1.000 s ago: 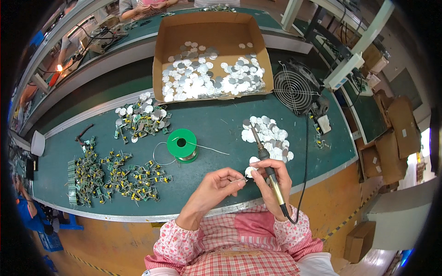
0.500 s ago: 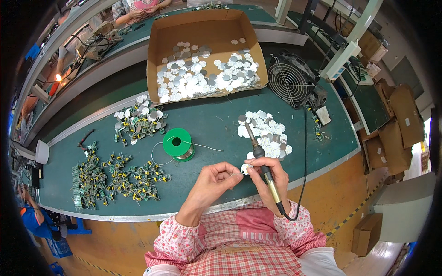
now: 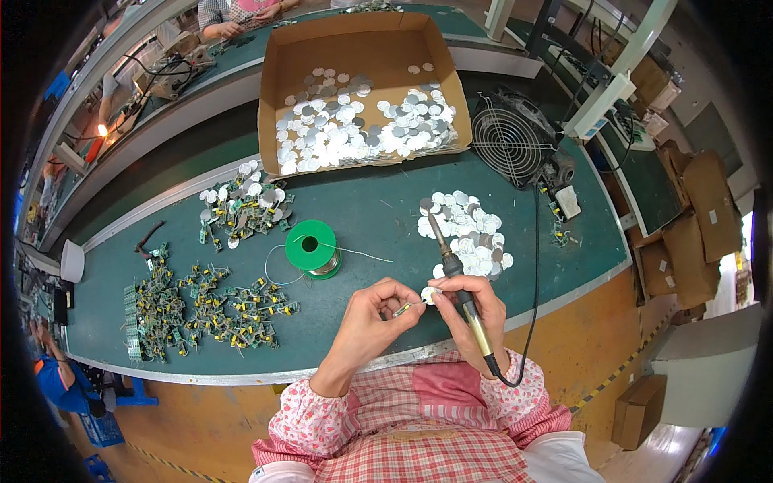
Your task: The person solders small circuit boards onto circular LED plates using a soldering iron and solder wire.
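Observation:
My left hand (image 3: 364,324) pinches a small circuit board (image 3: 402,309) between thumb and fingers, mostly covered by them. My right hand (image 3: 489,308) is wrapped round a soldering iron (image 3: 452,266), its tip pointing up and away over the table. Between that hand's thumb and finger is also a round white disc (image 3: 429,295), close beside the board. Whether disc and board touch, I cannot make out. Loose white and grey discs (image 3: 475,229) lie in a pile beyond the iron. Left of it stands a green spool of solder wire (image 3: 312,248), its free end stretching to the right.
A cardboard box (image 3: 362,48) of discs stands at the back, beside a black fan (image 3: 509,145). Boards with yellow parts (image 3: 173,310) lie at left; boards with discs (image 3: 245,205) lie behind them. The iron's cord (image 3: 535,266) crosses the table's right side. Other people work nearby.
The left hand has turned slightly, and the circuit board now shows more between its fingers. The right hand, iron and disc stay nearly where they were.

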A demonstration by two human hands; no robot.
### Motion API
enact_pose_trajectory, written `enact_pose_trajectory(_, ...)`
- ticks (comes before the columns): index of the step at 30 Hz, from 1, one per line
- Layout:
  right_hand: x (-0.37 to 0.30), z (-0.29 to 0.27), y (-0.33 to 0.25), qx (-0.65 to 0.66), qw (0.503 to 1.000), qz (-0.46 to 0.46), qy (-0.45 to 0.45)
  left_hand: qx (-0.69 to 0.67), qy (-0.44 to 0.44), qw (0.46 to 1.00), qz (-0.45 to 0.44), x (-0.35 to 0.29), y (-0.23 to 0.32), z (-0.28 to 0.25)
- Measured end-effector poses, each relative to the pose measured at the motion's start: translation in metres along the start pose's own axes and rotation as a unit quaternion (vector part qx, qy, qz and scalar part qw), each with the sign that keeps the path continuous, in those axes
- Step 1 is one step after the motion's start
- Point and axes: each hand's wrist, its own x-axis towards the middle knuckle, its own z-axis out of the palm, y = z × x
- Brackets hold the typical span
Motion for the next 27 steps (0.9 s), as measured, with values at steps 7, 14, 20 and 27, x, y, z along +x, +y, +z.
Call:
enact_pose_trajectory(7,0.003,0.003,-0.001,0.009,1.000,-0.004,-0.005,-0.018,0.022,1.000,-0.001,-0.001,-0.007,-0.003)
enact_pose_trajectory(14,0.010,0.004,-0.003,-0.015,0.999,-0.009,-0.035,-0.099,0.008,0.992,-0.079,0.002,-0.004,-0.006)
enact_pose_trajectory(20,0.013,0.009,-0.004,-0.024,0.999,-0.033,-0.018,-0.105,0.003,0.991,-0.080,0.002,-0.002,-0.011)
enact_pose_trajectory(27,0.012,0.010,-0.005,-0.015,0.999,-0.022,-0.019,-0.075,0.008,0.996,-0.041,0.002,-0.004,-0.010)
